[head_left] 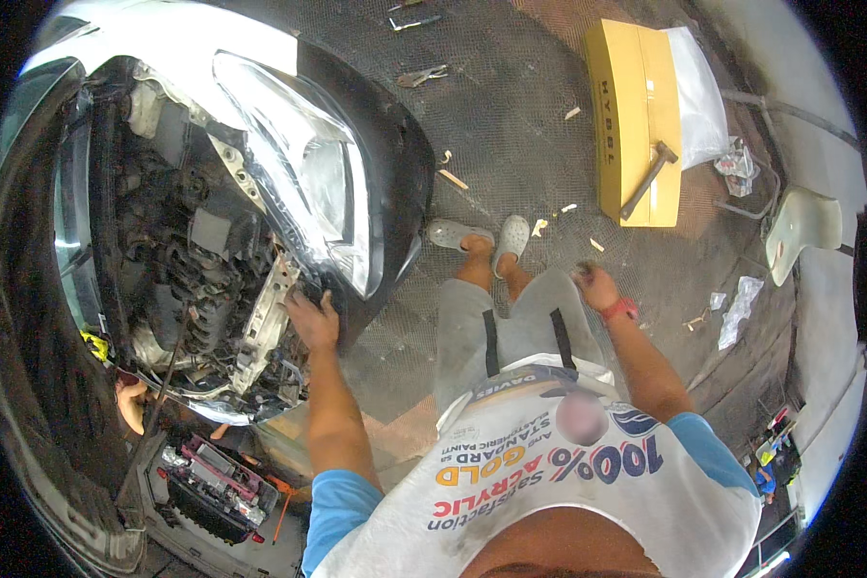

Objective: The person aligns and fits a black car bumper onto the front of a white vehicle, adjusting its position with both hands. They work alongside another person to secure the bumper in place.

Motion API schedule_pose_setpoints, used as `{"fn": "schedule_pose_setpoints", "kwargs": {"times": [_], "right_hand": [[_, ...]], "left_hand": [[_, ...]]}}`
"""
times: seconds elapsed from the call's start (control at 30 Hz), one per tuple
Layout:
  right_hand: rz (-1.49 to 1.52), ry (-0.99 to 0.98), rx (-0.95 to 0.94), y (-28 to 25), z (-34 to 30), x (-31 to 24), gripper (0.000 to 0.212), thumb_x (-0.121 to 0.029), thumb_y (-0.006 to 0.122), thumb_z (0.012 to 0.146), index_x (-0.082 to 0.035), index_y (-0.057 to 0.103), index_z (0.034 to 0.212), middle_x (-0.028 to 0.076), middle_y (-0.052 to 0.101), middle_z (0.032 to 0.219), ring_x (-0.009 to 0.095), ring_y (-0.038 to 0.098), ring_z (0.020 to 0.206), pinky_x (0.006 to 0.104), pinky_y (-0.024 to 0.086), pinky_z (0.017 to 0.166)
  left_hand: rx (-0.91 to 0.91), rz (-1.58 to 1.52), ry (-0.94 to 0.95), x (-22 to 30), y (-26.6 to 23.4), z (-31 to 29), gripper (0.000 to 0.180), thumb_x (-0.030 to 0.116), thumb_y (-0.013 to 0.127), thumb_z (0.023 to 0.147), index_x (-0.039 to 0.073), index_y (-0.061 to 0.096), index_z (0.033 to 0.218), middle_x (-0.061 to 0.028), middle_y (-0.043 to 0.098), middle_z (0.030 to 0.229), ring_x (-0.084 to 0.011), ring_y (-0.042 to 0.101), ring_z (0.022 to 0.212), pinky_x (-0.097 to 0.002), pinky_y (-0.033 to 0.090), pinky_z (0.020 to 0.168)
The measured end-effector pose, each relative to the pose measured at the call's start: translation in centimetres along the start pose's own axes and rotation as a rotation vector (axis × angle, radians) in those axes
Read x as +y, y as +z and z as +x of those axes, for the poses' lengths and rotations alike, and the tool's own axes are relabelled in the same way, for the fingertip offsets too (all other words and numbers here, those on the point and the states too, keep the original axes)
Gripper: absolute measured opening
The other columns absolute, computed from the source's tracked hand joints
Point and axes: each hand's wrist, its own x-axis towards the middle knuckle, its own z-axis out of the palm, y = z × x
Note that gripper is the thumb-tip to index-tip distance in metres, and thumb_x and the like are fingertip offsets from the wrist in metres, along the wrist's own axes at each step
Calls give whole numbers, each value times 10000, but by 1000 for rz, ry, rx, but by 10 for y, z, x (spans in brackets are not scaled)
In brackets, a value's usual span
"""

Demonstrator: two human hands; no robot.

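Note:
My left hand (pixel 313 321) rests at the front of a white car with its engine bay (pixel 188 241) exposed. Its thumb stands apart from the fingers, and the fingertips reach the dark gap beside a pale metal front panel (pixel 265 313). Just beyond that hand are the clear headlight (pixel 323 178) and the black bumper (pixel 390 193). My right hand (pixel 597 287) hangs beside my right leg, away from the car. Its fingers are curled inward around a small dark spot, and what they hold, if anything, is too small to name.
On the right, a hammer (pixel 649 180) lies on a yellow box (pixel 636 116), with a white chair (pixel 804 229) farther right. Pliers (pixel 422 75) and paper scraps lie on the floor. At lower left are a dark tray of parts (pixel 212 491) and another person's hand (pixel 131 403).

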Motion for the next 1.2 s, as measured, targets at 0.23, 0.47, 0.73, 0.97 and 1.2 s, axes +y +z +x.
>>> {"fn": "schedule_pose_setpoints", "kwargs": {"times": [0.23,0.47,0.73,0.97,1.2], "right_hand": [[288,-160,399,-51,151,-169,648,-522,527,1007,55,559,1301,312,626,1243,472,588,1191,475,463,1012],[625,-220,697,-148,331,-380,921,-641,365,1015,141,302,1497,370,281,1566,469,271,1480,453,234,1219],[696,-255,770,-82,450,-594,867,-593,303,1039,139,270,1501,374,260,1568,483,218,1493,515,180,1233],[352,-364,342,86,405,-649,657,-437,341,1061,76,328,1470,389,347,1505,533,271,1446,584,193,1210],[239,-364,557,93,415,-649,542,-366,423,1041,105,477,1305,344,525,1300,509,504,1216,546,374,1076]], "left_hand": [[-47,-57,-86,6,-3,3,641,282,685,920,-140,439,1335,-327,448,1330,-527,427,1271,-612,228,1186],[-71,-50,-110,-4,3,3,688,316,694,902,-125,431,1359,-331,429,1360,-541,394,1314,-660,192,1187],[-141,-10,-185,-10,13,-8,713,392,630,941,-37,371,1449,-292,418,1383,-492,377,1356,-689,147,1201],[-112,26,-122,-18,22,-9,686,511,413,1031,-29,347,1449,-302,416,1367,-493,444,1299,-691,293,1132],[-167,58,-135,-19,16,3,666,497,393,1031,38,331,1510,-277,319,1499,-450,403,1357,-647,333,1119]]}}
